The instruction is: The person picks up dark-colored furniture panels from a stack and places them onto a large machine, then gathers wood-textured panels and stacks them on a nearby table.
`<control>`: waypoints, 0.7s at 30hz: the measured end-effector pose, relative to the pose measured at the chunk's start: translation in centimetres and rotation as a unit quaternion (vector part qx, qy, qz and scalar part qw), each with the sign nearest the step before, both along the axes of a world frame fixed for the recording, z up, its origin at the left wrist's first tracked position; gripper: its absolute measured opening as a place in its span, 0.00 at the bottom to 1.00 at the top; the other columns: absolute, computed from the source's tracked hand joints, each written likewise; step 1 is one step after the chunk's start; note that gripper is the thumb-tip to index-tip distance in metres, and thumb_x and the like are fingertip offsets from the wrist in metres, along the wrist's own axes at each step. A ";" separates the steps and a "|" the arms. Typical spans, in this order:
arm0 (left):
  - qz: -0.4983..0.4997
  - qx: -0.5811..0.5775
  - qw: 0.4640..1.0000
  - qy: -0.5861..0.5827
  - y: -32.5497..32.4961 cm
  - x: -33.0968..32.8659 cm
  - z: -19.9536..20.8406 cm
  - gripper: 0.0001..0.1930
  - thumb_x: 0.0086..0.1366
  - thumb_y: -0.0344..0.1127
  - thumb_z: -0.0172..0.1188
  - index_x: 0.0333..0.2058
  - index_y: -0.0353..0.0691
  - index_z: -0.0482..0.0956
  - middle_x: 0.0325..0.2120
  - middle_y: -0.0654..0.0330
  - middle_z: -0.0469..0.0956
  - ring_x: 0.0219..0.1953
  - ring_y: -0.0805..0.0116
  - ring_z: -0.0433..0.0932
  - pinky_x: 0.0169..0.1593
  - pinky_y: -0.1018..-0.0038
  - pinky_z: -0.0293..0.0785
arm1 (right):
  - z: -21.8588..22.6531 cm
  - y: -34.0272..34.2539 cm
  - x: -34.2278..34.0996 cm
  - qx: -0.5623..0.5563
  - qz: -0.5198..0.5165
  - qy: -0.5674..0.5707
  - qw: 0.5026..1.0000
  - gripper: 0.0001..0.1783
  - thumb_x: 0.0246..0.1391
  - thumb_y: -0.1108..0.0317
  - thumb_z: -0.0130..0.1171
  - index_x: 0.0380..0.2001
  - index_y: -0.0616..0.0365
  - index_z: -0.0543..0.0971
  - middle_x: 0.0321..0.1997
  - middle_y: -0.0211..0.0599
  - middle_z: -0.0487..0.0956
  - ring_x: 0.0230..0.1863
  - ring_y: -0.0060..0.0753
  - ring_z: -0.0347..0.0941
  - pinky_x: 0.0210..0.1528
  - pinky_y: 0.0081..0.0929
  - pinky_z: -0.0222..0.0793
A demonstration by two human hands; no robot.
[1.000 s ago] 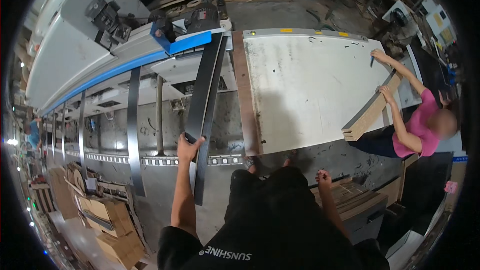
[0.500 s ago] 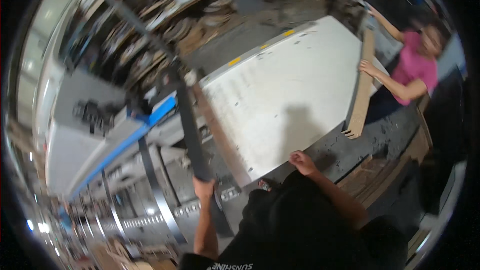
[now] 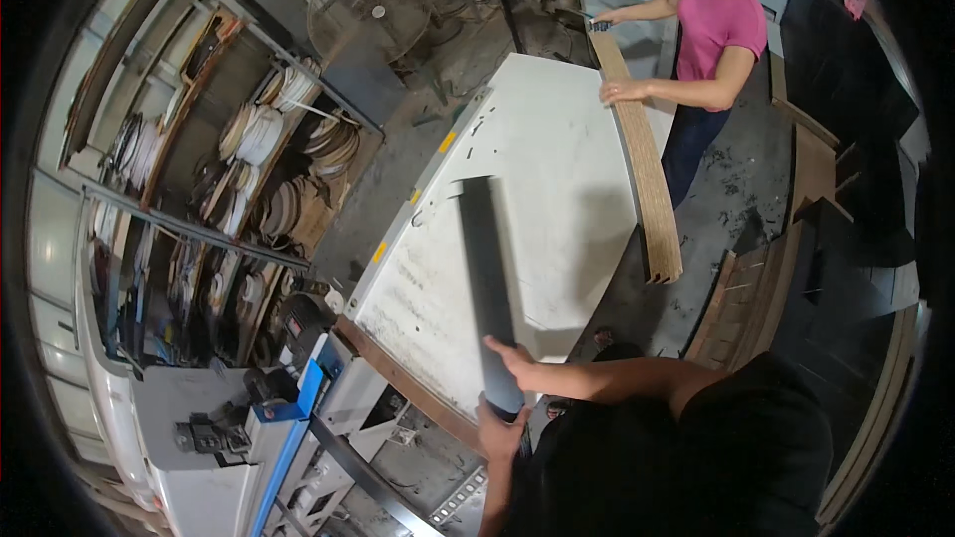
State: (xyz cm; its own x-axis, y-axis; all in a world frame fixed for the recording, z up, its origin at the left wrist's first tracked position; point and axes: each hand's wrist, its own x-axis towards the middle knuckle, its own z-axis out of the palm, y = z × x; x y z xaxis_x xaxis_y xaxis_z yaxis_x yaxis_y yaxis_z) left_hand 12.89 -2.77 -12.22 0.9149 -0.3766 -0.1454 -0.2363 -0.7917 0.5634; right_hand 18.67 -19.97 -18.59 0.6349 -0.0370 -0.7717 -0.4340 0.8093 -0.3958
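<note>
1. while left hand (image 3: pixel 499 430) and right hand (image 3: pixel 513 366) clamp the long, flat, dark grey board (image 3: pixel 482 264), it extends over the white, flat-topped table (image 3: pixel 557 129).
2. long axis: away from body, slightly left.
3. left grips near end, right just beyond.

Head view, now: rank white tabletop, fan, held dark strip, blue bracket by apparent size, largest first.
1. White tabletop
2. Held dark strip and fan: covered areas too alike to rank
3. Blue bracket
</note>
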 end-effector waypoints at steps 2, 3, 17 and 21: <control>-0.020 0.021 0.999 -0.020 -1.1 0.5 0.5 0.46 0.55 0.60 0.76 0.61 0.32 0.70 0.52 0.38 0.80 0.55 0.39 0.81 0.55 0.53 0.77 | 0.4 -2.5 -0.3 0.017 -0.069 0.047 0.996 0.58 0.48 0.29 0.72 0.68 0.66 0.71 0.65 0.52 0.77 0.62 0.49 0.75 0.64 0.48 0.69; -0.027 0.027 0.999 -0.023 -1.6 1.9 0.9 0.46 0.55 0.60 0.76 0.61 0.32 0.70 0.52 0.38 0.80 0.55 0.39 0.81 0.55 0.53 0.77 | -0.3 -4.1 -0.2 0.021 -0.103 0.000 0.994 0.57 0.50 0.29 0.70 0.68 0.66 0.70 0.66 0.50 0.76 0.62 0.50 0.74 0.64 0.49 0.70; -0.096 -0.049 0.993 0.041 -27.1 14.4 -6.7 0.28 0.64 0.45 0.73 0.51 0.27 0.77 0.40 0.41 0.85 0.43 0.45 0.85 0.48 0.59 0.79 | 3.3 -31.1 -4.4 -0.746 -0.065 0.027 0.663 0.50 0.53 0.45 0.71 0.68 0.66 0.63 0.72 0.59 0.63 0.72 0.63 0.58 0.72 0.60 0.53; -0.144 -0.065 0.987 -0.019 -38.7 15.7 -9.1 0.23 0.64 0.38 0.70 0.50 0.29 0.74 0.39 0.37 0.83 0.45 0.32 0.82 0.47 0.49 0.78 | 3.1 -36.5 -11.2 -0.723 -0.091 0.209 0.652 0.52 0.53 0.47 0.72 0.71 0.64 0.59 0.73 0.58 0.61 0.73 0.63 0.58 0.73 0.63 0.50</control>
